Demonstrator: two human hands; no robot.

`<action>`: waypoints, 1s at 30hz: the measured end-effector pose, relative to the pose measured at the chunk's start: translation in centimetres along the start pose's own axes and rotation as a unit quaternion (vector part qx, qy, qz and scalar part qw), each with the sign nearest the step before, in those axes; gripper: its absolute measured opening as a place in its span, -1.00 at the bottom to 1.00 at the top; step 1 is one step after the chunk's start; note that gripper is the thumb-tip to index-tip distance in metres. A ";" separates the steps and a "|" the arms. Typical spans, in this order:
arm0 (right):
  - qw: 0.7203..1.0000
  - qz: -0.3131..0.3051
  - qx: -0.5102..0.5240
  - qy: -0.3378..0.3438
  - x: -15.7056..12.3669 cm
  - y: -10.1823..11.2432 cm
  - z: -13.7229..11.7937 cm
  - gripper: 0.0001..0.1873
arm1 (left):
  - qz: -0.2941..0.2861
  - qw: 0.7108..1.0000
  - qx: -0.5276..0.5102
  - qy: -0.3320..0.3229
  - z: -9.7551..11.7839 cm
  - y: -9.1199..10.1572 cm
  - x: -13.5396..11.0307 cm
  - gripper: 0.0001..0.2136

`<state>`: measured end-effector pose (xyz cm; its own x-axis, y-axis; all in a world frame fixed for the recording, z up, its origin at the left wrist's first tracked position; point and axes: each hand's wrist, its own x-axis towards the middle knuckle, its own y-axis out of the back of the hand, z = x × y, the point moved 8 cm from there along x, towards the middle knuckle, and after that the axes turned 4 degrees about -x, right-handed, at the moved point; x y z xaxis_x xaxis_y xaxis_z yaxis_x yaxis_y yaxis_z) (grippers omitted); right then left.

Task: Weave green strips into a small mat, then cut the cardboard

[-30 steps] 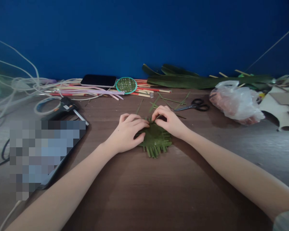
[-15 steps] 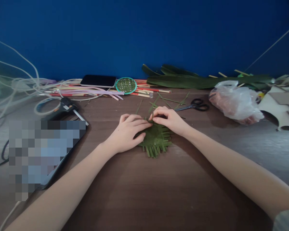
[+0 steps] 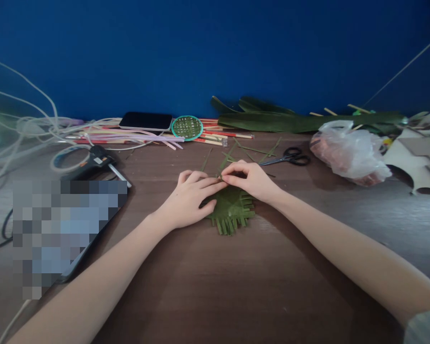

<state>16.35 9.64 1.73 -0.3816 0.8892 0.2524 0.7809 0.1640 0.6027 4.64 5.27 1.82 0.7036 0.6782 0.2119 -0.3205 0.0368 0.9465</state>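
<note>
A small green mat woven from leaf strips (image 3: 232,208) lies on the table, its cut strip ends sticking out at the right and front. My left hand (image 3: 191,198) rests over the mat's left side with fingers stretched out, pressing on it. At the far edge my right hand (image 3: 249,179) pinches thumb to fingertips on a thin leaf strip (image 3: 220,167), close to the left fingertips. The mat's upper left part is hidden under my hands.
Black-handled scissors (image 3: 290,156) lie behind my right hand, beside loose leaf strips (image 3: 268,153). A plastic bag (image 3: 347,150) stands at right, long leaves (image 3: 272,120) behind. At left are a glue gun (image 3: 99,156), a blurred-out tablet (image 3: 71,229), a phone (image 3: 146,120) and a green-rimmed woven disc (image 3: 187,128).
My right fingers have shifted slightly left and down toward my left fingertips, and the pinch has drawn closer together. My left hand and the mat stay in place.
</note>
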 end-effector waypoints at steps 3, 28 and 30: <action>1.000 -0.007 0.003 -0.002 0.0 0.0 -0.1 -0.88 | -0.004 1.000 -0.004 0.006 0.0 0.0 0.0 -0.60; 0.984 0.001 -0.178 0.020 -0.1 -0.9 -0.2 -0.90 | 0.021 1.000 0.002 0.018 0.0 0.6 0.1 -0.66; 0.984 0.001 -0.178 0.017 -0.1 -0.9 -0.2 -0.90 | 0.026 1.000 0.005 0.015 0.1 0.6 0.1 -0.66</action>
<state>15.63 9.34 1.32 -0.4004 0.8741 0.2752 0.5607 -0.0038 0.8280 4.55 5.31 2.48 0.6668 0.7008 0.2535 -0.3490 -0.0069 0.9371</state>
